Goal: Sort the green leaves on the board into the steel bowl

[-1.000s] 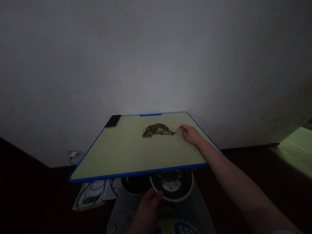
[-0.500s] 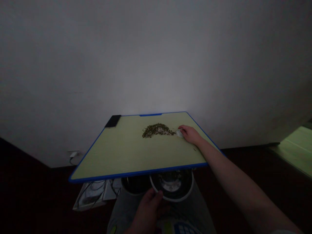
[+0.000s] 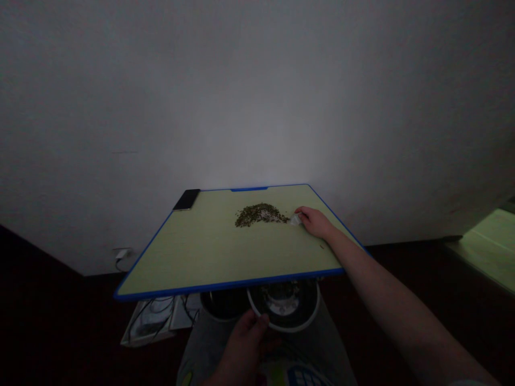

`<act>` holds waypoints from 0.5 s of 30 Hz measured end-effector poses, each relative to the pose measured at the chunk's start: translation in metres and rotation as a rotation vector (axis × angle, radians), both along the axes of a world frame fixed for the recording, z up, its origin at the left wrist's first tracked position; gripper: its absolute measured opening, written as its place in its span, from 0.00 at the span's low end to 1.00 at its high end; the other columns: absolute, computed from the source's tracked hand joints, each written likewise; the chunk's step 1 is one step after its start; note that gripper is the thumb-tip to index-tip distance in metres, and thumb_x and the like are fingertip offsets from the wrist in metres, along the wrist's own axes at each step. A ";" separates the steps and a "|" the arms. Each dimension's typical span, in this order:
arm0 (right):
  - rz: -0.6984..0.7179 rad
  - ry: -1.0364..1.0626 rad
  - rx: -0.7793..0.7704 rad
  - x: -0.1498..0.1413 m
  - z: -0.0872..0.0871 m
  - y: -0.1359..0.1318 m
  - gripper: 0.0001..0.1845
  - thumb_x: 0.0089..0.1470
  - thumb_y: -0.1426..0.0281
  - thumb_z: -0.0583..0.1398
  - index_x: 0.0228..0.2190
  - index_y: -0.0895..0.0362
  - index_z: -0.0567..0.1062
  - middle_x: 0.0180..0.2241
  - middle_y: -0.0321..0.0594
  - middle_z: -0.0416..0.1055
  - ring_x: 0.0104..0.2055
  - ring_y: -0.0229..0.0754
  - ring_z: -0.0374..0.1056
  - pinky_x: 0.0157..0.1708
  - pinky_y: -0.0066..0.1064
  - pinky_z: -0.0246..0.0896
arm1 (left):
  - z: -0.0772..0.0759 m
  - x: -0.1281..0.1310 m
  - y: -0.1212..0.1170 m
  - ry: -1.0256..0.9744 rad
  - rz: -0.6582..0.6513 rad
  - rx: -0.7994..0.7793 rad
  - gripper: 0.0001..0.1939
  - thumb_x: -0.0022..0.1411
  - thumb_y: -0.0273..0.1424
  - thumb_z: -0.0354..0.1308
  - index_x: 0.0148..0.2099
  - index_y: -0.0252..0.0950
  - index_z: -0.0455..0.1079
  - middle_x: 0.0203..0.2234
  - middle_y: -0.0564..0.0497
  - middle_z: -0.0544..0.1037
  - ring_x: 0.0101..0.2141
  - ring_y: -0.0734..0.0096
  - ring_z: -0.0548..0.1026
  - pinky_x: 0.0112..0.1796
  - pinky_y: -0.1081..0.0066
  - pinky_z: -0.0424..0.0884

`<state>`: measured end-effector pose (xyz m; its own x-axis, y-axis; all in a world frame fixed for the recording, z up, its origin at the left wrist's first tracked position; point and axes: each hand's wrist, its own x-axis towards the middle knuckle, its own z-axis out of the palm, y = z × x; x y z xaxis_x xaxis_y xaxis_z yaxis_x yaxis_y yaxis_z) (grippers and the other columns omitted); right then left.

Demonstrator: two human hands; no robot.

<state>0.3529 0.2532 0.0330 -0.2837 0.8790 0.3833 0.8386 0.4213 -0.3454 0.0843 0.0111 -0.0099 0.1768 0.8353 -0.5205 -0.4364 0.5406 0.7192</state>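
On the pale board [image 3: 193, 257] with a blue edge, a loose pile of small brown-green grains [image 3: 257, 214] with whitish bits spreads in a curved band. At the pile's right end my right hand [image 3: 313, 221] grips a small whitish, partly see-through flat piece [image 3: 296, 219]; its kind is unclear. That piece touches the board beside the nearest grains. Below the board's front edge, my left hand [image 3: 247, 343] pinches the rim of a metal bowl [image 3: 295, 324] resting on my lap. Bits lie inside this bowl, too dark to name.
A second dark bowl [image 3: 221, 316] sits left of the first, partly under the board. A black phone-like slab [image 3: 187, 199] lies at the board's back left corner. Cables lie in a pale box [image 3: 148, 321] on the floor. A plug [image 3: 121, 254] sits in the wall behind.
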 end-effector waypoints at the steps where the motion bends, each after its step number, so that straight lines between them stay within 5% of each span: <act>1: 0.001 0.001 -0.001 0.000 -0.001 0.000 0.15 0.60 0.72 0.52 0.45 0.59 0.74 0.42 0.47 0.76 0.44 0.45 0.70 0.44 0.33 0.61 | 0.000 0.000 0.000 0.004 0.001 -0.008 0.15 0.53 0.36 0.65 0.42 0.34 0.72 0.40 0.41 0.83 0.41 0.54 0.80 0.41 0.61 0.73; 15: -0.002 -0.015 -0.007 -0.004 -0.001 0.000 0.15 0.61 0.71 0.52 0.46 0.58 0.74 0.44 0.46 0.76 0.45 0.45 0.70 0.46 0.33 0.61 | 0.004 0.000 0.000 0.003 0.006 -0.035 0.18 0.47 0.39 0.68 0.39 0.36 0.72 0.38 0.44 0.84 0.41 0.53 0.80 0.42 0.59 0.71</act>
<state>0.3490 0.2529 0.0323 -0.2881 0.8821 0.3727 0.8444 0.4175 -0.3356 0.0843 0.0115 -0.0059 0.1701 0.8176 -0.5501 -0.4376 0.5629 0.7012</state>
